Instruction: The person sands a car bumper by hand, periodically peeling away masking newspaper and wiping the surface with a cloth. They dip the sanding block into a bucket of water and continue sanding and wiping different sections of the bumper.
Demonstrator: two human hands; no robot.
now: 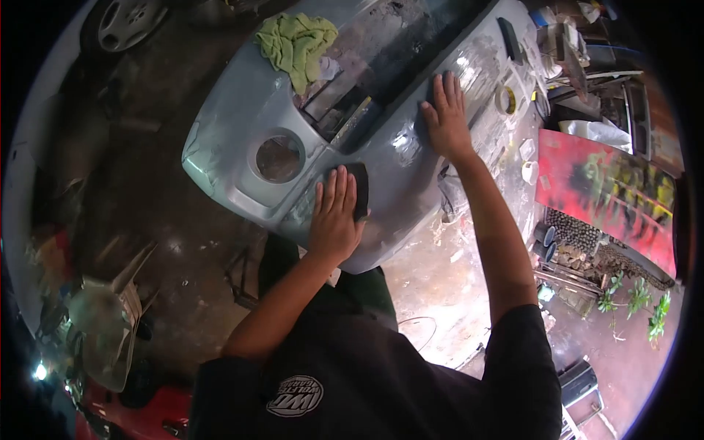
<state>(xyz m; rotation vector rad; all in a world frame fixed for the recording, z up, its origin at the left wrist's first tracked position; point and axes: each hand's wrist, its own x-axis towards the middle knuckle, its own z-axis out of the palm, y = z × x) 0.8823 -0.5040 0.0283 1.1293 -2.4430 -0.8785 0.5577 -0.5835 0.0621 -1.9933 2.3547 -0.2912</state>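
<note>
A grey car bumper [235, 121] lies in front of me, with a round hole and a long opening in it. My left hand [337, 220] presses a dark piece of sandpaper [359, 183] against the bumper's near corner, fingers stretched over it and part of the sheet sticking out on the right. Farther up the bumper, my right hand [449, 125] rests flat on the smooth surface, with nothing in it. A crumpled green cloth [295, 48] is draped over the far left part of the bumper.
A roll of tape [505, 99] sits right of the bumper. Beyond it stand a red panel [579, 176] with blotchy paint and stacked scrap. A wheel [125, 22] is at the upper left, and a plastic chair [110, 330] at the lower left.
</note>
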